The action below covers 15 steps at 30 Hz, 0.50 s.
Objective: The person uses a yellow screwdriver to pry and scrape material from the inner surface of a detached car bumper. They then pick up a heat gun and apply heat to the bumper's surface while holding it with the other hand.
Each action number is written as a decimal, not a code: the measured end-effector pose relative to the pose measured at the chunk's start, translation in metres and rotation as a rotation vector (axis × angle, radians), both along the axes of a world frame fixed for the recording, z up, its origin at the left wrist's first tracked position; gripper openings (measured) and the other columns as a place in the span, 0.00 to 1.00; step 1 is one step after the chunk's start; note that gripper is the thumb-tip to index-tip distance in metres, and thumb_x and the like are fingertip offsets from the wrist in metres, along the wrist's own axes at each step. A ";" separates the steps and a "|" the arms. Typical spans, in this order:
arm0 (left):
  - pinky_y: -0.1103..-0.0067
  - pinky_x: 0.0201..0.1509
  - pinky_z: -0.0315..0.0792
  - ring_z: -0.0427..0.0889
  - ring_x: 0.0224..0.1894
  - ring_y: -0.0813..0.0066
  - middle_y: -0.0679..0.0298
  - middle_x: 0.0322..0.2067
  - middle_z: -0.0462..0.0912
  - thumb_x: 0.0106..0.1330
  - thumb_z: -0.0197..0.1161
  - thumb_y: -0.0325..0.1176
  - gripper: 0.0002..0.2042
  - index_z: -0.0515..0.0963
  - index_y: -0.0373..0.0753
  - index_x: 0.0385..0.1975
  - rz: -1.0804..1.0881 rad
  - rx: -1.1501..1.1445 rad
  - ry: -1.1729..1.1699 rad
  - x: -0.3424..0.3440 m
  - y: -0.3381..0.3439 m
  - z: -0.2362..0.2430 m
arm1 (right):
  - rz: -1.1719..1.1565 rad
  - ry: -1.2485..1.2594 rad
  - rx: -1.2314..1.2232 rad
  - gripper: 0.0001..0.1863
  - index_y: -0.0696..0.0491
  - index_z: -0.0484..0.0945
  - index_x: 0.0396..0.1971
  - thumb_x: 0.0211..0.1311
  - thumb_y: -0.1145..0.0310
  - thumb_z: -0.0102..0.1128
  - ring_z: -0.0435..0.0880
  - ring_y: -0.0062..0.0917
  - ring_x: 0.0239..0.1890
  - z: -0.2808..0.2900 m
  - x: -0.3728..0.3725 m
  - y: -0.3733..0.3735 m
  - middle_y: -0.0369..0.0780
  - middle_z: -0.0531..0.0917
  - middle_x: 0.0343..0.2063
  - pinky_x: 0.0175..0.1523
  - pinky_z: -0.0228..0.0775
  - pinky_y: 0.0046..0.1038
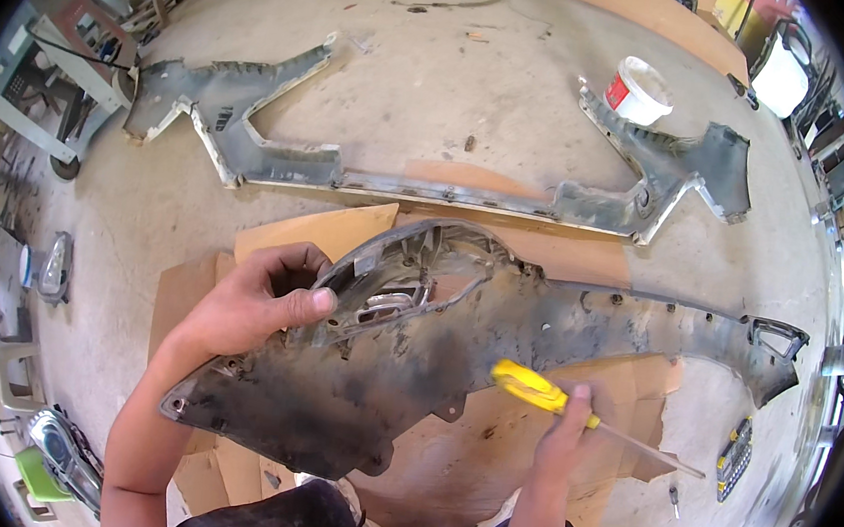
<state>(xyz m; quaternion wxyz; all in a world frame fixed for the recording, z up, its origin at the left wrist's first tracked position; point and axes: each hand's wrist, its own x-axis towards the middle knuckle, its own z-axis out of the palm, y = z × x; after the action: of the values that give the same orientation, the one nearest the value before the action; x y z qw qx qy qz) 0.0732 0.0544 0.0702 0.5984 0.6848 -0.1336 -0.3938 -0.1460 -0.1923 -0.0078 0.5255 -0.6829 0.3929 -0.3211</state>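
My left hand (279, 291) grips a long, dirty dark plastic vehicle panel (433, 365) by the rim of its curved opening, thumb on top and fingers curled behind. The panel spans the middle of the view, its narrower end reaching to the right. Below that narrower part, my right hand (565, 427) holds a screwdriver (532, 385) with a yellow handle, its long metal shaft pointing to the lower right. The right hand is slightly blurred. Torn cardboard (188, 298) lies on the floor beneath the panel.
Another large bent panel (280, 161) lies across the floor ahead, near a white bucket (638, 94). A metal wheeled stand (50, 100) is at upper left, lamp units (59, 453) at lower left, a small bit set (733, 458) at right, beside a small tool (674, 502).
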 end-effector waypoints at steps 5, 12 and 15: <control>0.86 0.40 0.68 0.74 0.35 0.86 0.69 0.32 0.78 0.58 0.69 0.36 0.17 0.76 0.32 0.42 -0.036 0.033 0.030 -0.001 0.002 0.005 | -0.406 -0.003 0.204 0.15 0.55 0.72 0.23 0.65 0.59 0.53 0.70 0.15 0.26 -0.073 -0.024 -0.034 0.34 0.74 0.23 0.29 0.59 0.20; 0.85 0.40 0.69 0.74 0.35 0.85 0.68 0.32 0.79 0.58 0.69 0.34 0.17 0.76 0.30 0.42 -0.087 0.052 0.029 0.003 0.004 0.012 | -0.298 0.328 0.216 0.15 0.57 0.74 0.25 0.63 0.60 0.56 0.74 0.22 0.24 -0.173 -0.077 -0.036 0.36 0.76 0.22 0.31 0.66 0.27; 0.85 0.40 0.69 0.74 0.35 0.85 0.68 0.32 0.79 0.57 0.70 0.34 0.18 0.76 0.30 0.42 -0.095 0.048 -0.004 0.006 0.002 0.016 | -0.095 0.574 0.062 0.14 0.59 0.74 0.26 0.62 0.62 0.58 0.76 0.24 0.22 -0.180 -0.085 -0.018 0.38 0.78 0.21 0.30 0.69 0.29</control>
<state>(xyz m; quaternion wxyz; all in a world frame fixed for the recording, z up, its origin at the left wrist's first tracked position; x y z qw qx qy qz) 0.0789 0.0562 0.0860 0.5621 0.6927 -0.1577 -0.4234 -0.2308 -0.2099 -0.1879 0.3979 -0.7104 0.5664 -0.1270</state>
